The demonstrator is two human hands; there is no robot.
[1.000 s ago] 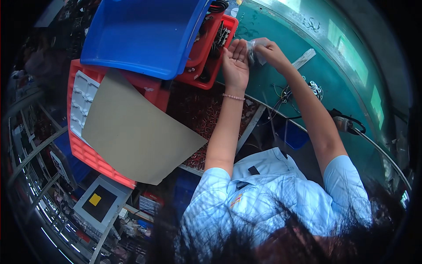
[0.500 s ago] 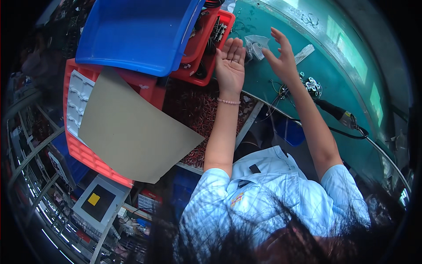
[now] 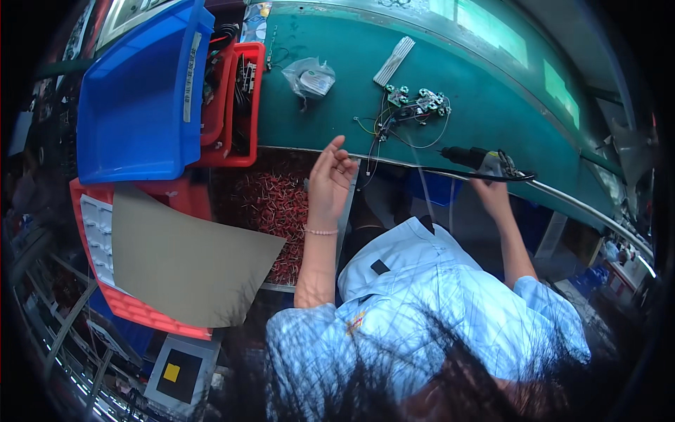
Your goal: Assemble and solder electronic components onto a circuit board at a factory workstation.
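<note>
My left hand (image 3: 330, 179) is raised beside a bin of small red-and-white parts (image 3: 271, 204), fingers loosely extended and holding nothing. At the bench's front edge lies a black corded hand tool (image 3: 470, 157), its narrow end pointing left. My right hand (image 3: 494, 197) is just below the tool's back end, where a black cable (image 3: 517, 176) runs. Its fingers are mostly hidden by the tool, so whether they grip it cannot be made out. Further back on the green bench sits a tangle of wired circuit boards (image 3: 418, 104).
Beyond the boards lies a bundle of white strips (image 3: 394, 61); a clear plastic bag (image 3: 309, 77) with something inside is to their left. A large blue bin (image 3: 140, 105) and red trays (image 3: 259, 105) stand at left. A grey-brown sheet (image 3: 186, 246) covers part of a red crate (image 3: 84, 211).
Both hands have drawn back toward my body from over the bench. My right hand has come down to the black tool. The view has swung right, showing more of the bench.
</note>
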